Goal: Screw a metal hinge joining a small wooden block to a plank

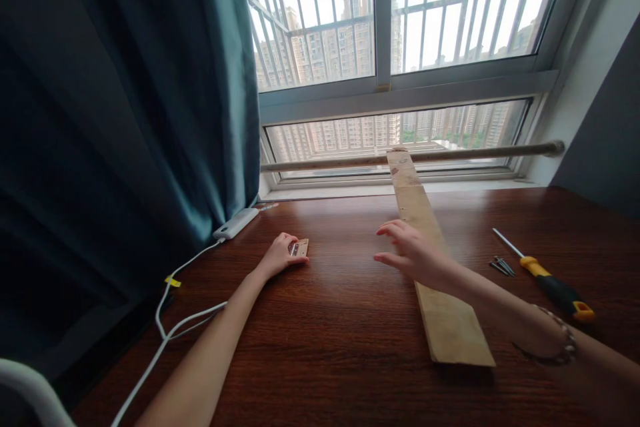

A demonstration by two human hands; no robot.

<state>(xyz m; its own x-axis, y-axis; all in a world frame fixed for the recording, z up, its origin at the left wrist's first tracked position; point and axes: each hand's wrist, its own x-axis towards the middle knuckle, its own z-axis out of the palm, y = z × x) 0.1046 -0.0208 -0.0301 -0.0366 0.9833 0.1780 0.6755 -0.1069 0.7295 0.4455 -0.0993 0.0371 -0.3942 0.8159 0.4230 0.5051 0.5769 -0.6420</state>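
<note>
My left hand is closed on a small flat tan piece with dark marks or holes and a pale strip; its exact kind is hard to make out, and my fingers cover part of it. The piece is at the tabletop, left of centre. My right hand is open and holds nothing, its thumb and fingers apart. It hovers by a long wooden board, and that forearm hides the board's middle. The board runs from near the table's front to the rail at the window.
A yellow and black screwdriver lies at the right, with several screws beside it. A white power strip and its cord are at the left, by the blue curtain. A horizontal rail crosses the window behind the brown table.
</note>
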